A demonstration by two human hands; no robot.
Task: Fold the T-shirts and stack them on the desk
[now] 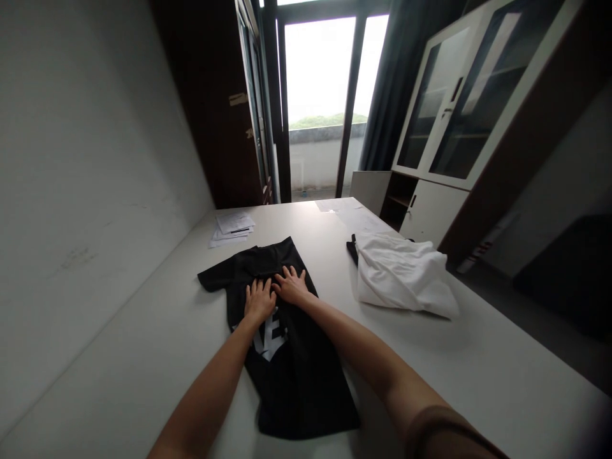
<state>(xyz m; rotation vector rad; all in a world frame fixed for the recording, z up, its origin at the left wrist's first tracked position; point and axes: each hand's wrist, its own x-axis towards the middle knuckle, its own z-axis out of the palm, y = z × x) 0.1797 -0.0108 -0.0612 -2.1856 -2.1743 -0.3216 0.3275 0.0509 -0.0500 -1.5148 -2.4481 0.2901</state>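
A black T-shirt (301, 389) with a white print lies on the white table (157, 357), one sleeve spread toward the left and its right side folded inward. My left hand (259, 301) rests flat on the upper part of the shirt, fingers spread, just above the print. Beside it, my right hand (291, 285) also presses on the cloth with its fingers apart, near the folded right edge. Neither hand grips anything. The thumbs nearly meet.
A crumpled white garment (401, 274) lies on the table's right side, with something black under its left edge. Papers (233, 227) are stacked at the back left. A wall borders the left side; a glass-door cabinet (459, 121) stands beyond the right edge.
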